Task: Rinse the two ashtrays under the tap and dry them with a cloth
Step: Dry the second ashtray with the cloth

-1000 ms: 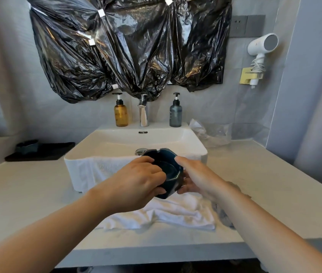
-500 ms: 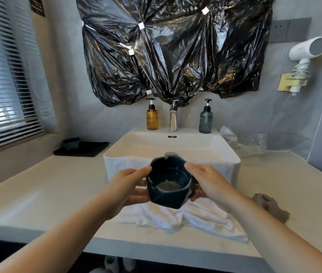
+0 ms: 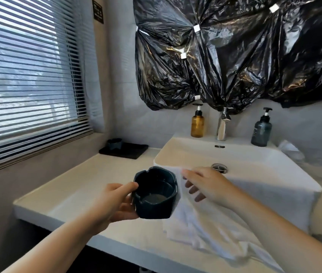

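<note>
Head view: I'm holding the dark ashtray in my left hand, thumb on the near rim, fingers underneath, mouth tilted toward me, above the front left of the counter, just left of the sink. My right hand is hanging just right of the ashtray, fingers spread and loose, gripping nothing, over the white cloth that's draping off the sink's front edge onto the counter. The ashtray is squat, no real long axis; the notched rim is the only orientation cue. The second ashtray is sitting on a black tray at the back left by the window, well apart from both hands, nearer my left side. My guess: this one is heading either to that tray or to the cloth; left hand is the one carrying, so the path back-left matters. Counter between here and the tray is looking bare, front edge close below my hand. Tap and two pump bottles are standing behind the basin, off that path.
</note>
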A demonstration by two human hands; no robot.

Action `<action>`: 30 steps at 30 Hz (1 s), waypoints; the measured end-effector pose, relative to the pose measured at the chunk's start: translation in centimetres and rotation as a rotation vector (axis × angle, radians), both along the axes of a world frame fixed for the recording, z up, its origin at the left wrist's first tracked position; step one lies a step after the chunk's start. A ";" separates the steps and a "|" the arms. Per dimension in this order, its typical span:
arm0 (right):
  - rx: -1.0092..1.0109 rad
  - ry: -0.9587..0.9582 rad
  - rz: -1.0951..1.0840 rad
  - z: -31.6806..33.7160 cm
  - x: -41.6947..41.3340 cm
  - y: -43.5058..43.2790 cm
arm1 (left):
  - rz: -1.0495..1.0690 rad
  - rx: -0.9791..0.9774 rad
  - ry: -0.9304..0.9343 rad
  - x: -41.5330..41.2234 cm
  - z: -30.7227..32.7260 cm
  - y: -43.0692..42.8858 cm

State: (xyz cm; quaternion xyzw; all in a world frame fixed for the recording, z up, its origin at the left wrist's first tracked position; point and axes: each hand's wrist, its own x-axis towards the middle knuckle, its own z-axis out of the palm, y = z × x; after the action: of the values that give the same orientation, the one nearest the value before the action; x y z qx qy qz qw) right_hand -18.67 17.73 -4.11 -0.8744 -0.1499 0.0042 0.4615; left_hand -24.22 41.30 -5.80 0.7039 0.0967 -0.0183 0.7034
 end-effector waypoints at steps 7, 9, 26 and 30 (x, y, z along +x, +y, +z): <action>-0.325 -0.331 0.041 0.8 7.8 3.9 | 0.248 -0.094 0.020 7.9 -0.6 7.0; -0.359 -0.369 0.054 0.7 10.6 5.1 | 0.291 -0.111 0.010 11.3 -0.5 8.4; -0.583 -0.465 0.082 -2.7 29.9 11.7 | 0.432 -0.102 0.050 39.0 -3.2 12.8; -0.574 -0.456 0.093 -3.4 30.2 12.1 | 0.452 -0.116 0.069 43.3 -4.9 13.2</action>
State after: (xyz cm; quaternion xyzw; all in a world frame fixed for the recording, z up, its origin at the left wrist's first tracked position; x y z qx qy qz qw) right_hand 11.53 29.79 -7.48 -0.9390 -0.2811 -0.1278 0.1516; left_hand 19.08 54.53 -10.70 0.6216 0.2747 0.1103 0.7253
